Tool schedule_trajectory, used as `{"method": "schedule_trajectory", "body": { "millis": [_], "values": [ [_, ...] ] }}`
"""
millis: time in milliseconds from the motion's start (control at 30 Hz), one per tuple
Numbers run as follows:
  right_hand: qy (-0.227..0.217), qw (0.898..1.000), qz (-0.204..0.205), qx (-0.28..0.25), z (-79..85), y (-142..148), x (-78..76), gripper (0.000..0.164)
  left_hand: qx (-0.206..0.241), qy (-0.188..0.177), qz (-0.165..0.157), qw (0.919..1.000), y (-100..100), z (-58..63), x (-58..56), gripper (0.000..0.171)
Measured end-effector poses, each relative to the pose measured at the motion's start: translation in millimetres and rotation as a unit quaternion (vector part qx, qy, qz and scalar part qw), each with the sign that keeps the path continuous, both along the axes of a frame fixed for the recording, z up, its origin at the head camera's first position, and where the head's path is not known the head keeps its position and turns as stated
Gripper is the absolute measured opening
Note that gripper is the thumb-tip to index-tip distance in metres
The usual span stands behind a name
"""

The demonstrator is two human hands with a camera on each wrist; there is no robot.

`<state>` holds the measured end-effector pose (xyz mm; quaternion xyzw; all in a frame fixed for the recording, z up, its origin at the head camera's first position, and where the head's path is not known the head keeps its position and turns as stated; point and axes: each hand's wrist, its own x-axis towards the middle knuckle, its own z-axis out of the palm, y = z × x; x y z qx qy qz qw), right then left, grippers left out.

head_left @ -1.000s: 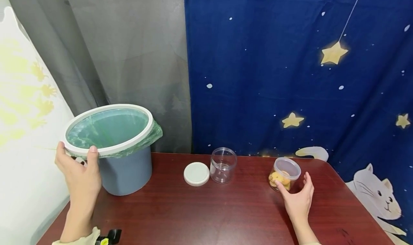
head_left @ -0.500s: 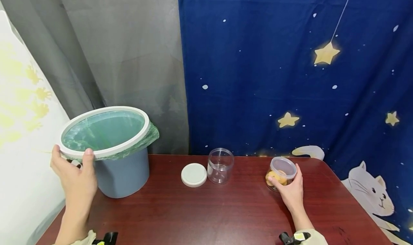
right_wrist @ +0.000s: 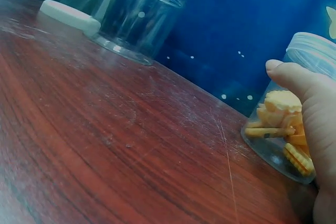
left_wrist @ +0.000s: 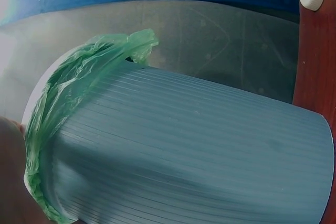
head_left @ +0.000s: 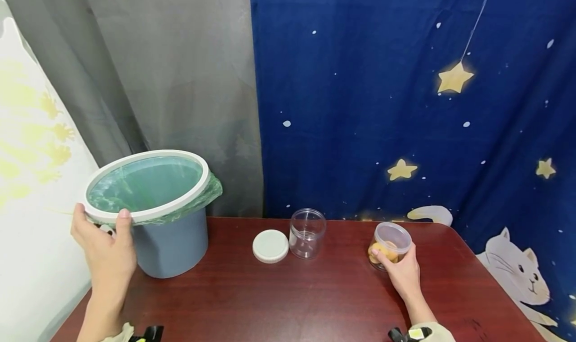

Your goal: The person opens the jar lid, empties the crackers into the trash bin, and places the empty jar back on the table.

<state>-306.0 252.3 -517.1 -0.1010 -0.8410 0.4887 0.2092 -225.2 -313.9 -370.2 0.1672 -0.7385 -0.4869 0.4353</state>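
My left hand [head_left: 105,252] grips the white rim of a blue-grey trash can [head_left: 173,249] at the left, thumb and fingers at the near side of the rim. A green bin liner [left_wrist: 68,93] is folded over the can's edge. At the right my right hand [head_left: 404,274] holds a clear plastic jar [head_left: 393,234] around its side, with the thumb across the near side. Several yellow cookies [right_wrist: 283,103] lie in the lower part of that jar. Its base is right at the tabletop in the right wrist view; the fingers behind it are mostly hidden.
A second clear jar [head_left: 308,242], with nothing inside, stands mid-table near the back edge. Beside it on the left lies a white screw lid [head_left: 270,245]. A grey curtain [head_left: 193,82] and a blue starry curtain [head_left: 324,107] hang behind the red-brown table [head_left: 279,302].
My right hand has moved in around the cookie jar and now grips it; the jar leans slightly more. The left hand keeps its hold on the can rim. The view has shifted a little.
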Motion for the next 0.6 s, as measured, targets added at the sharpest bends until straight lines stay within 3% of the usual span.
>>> {"method": "schedule_trajectory", "body": {
  "millis": [200,600],
  "values": [
    [0.000,1.000,0.010,0.021,-0.4,-5,5.1,0.093,-0.006,-0.002,-0.003,1.0000,1,-1.1,1.1,0.078],
    [-0.016,0.997,0.069,0.039,-0.7,-35,10.7,0.090,-0.009,0.012,0.001,0.9999,2,-2.0,0.6,0.076]
  ]
}}
